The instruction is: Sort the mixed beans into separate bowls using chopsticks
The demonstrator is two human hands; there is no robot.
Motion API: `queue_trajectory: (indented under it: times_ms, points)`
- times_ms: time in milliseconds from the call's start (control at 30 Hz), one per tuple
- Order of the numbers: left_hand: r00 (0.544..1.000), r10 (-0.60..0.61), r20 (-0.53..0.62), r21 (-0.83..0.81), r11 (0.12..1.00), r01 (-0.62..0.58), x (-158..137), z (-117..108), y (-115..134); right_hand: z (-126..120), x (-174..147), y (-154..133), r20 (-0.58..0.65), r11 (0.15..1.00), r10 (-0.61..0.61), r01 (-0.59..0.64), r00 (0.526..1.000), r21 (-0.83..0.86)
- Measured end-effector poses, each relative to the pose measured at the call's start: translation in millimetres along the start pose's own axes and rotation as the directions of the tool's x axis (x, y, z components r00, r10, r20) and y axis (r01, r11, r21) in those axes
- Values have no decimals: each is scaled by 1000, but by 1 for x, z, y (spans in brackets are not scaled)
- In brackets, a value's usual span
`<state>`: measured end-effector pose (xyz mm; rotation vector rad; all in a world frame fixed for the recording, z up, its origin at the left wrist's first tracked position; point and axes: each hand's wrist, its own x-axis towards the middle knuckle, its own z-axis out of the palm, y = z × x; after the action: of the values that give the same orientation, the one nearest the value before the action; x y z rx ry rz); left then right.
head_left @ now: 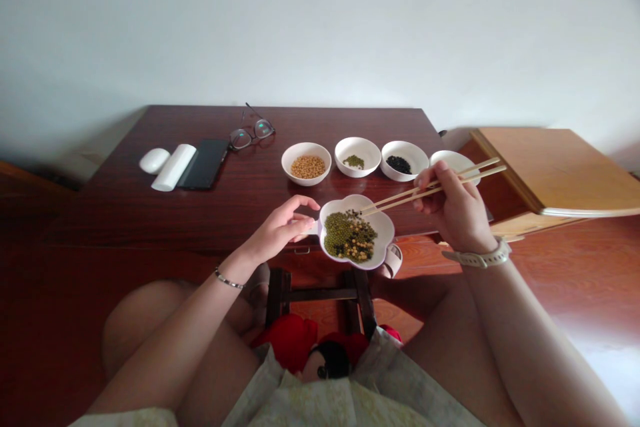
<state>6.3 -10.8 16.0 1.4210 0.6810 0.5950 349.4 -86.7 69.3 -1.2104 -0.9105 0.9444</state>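
Observation:
My left hand [277, 230] pinches the short handle of a white flower-shaped bowl [384, 233] at the table's front edge. Inside lie mixed beans [350, 237]: green on the left, tan and dark ones toward the right. My right hand [456, 210] is closed around a pair of wooden chopsticks [397, 201], their tips over the back of this bowl. Behind it stand a white bowl of tan beans [307, 167], another with a few green beans [355, 161] and a third with black beans [399, 164]. A fourth white bowl [454, 159] is partly hidden by my right hand.
On the left of the dark wooden table [135, 213] are eyeglasses [253, 136], a dark flat device [204, 164], a white cylinder [174, 167] and a white rounded object [155, 161]. A lighter wooden cabinet [560, 167] stands at the right. Behind is a wall.

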Motion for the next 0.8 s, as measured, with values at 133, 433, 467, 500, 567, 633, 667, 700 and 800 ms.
queue_trajectory:
  times_ms: [133, 433, 467, 500, 567, 633, 667, 700, 800]
  points:
    - [1000, 13, -14, -9, 1000, -13, 1, 1, 0, -1, 0, 1, -4, 1000, 2, -2, 1000, -9]
    - [1000, 18, -5, -4, 1000, -18, 1, 2, 0, -1, 1, 2, -21, 1000, -2, 2, 1000, -14]
    - [1000, 20, -9, -6, 1000, -20, 1, 2, 0, -1, 1, 2, -20, 1000, -1, 1, 1000, -14]
    - [1000, 24, -14, -8, 1000, -24, 1, 2, -1, -1, 1, 2, -19, 1000, -1, 1, 1000, -13]
    - [999, 27, -20, -11, 1000, -27, 1, 2, -1, 0, 1, 2, -17, 1000, 0, 0, 1000, -13]
    - [999, 24, -26, -13, 1000, -24, 2, 2, -2, 0, 1, 2, -14, 1000, 3, -3, 1000, -14]
    - [999, 23, -29, -16, 1000, -24, 2, 2, -1, 0, 1, 2, -13, 1000, 4, -5, 1000, -14]
    - [999, 23, -30, -17, 1000, -23, 2, 2, -1, 1, 1, 2, -13, 1000, 6, -6, 1000, -14]
    - [1000, 20, -19, -17, 1000, -20, 2, 2, 0, 0, 1, 2, -16, 1000, 11, -11, 1000, -13]
